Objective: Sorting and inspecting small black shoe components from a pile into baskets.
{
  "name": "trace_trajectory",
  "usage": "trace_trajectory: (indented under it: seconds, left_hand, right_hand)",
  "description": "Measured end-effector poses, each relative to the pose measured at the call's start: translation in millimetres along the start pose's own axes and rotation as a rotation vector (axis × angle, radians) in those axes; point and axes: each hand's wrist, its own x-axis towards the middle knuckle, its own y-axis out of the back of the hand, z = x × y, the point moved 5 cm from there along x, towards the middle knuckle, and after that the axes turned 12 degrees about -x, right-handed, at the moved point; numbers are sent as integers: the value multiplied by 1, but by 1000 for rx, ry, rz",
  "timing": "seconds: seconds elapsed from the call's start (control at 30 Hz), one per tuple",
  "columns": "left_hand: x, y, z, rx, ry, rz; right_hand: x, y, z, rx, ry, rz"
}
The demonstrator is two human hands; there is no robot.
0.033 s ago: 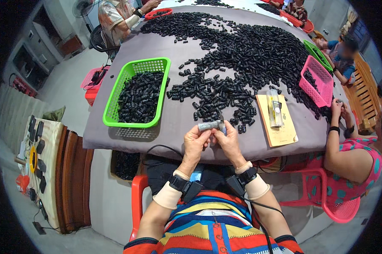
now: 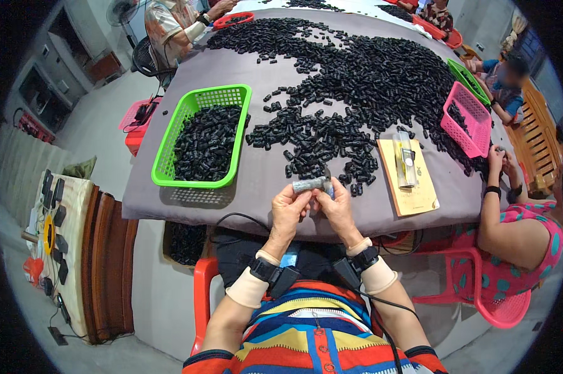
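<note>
Over the near edge of the table my left hand (image 2: pixel 287 209) and my right hand (image 2: pixel 336 210) meet, fingers and thumbs pinched together. A grey-white, tube-shaped thing (image 2: pixel 309 185) lies along the left fingers; whether it is a wrap on a finger or a separate piece, I cannot tell. Between the fingertips, whatever is gripped is small and mostly hidden. Just beyond my hands begins a wide heap of small black cylindrical parts (image 2: pixel 381 81). To the left stands a green plastic basket (image 2: pixel 159 168), partly filled with the same kind of parts.
A yellow-brown booklet (image 2: pixel 412 202) with a clear plastic case (image 2: pixel 406 165) on it lies right of my hands. Farther right are a pink basket (image 2: pixel 468 140) and a green basket (image 2: pixel 465 75). Co-workers sit around the grey-covered table (image 2: pixel 269 215). A cable (image 2: pixel 237 215) hangs near my lap.
</note>
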Motion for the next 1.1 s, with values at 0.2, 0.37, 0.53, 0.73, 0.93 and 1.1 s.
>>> trace_trajectory:
  seconds: [0.2,0.37,0.53,0.73,0.93,1.1]
  left_hand:
    - [1,-1,3,-54,-12,-8]
    - [1,0,1,-7,-3,-16]
    - [7,1,11,37,55,-23]
    - [64,12,45,167,-30,88]
    - [111,31,47,634,-41,208]
    - [113,9,41,1147,-170,211]
  right_hand:
    - [-4,-1,-16,183,-85,-27]
    - [-3,1,-10,127,-22,-25]
    - [-3,-1,-13,50,-40,-13]
    - [-3,0,-13,47,-29,18]
    - [-4,-4,-15,-7,-33,29]
    - [-5,-1,-15,-2,-44,35]
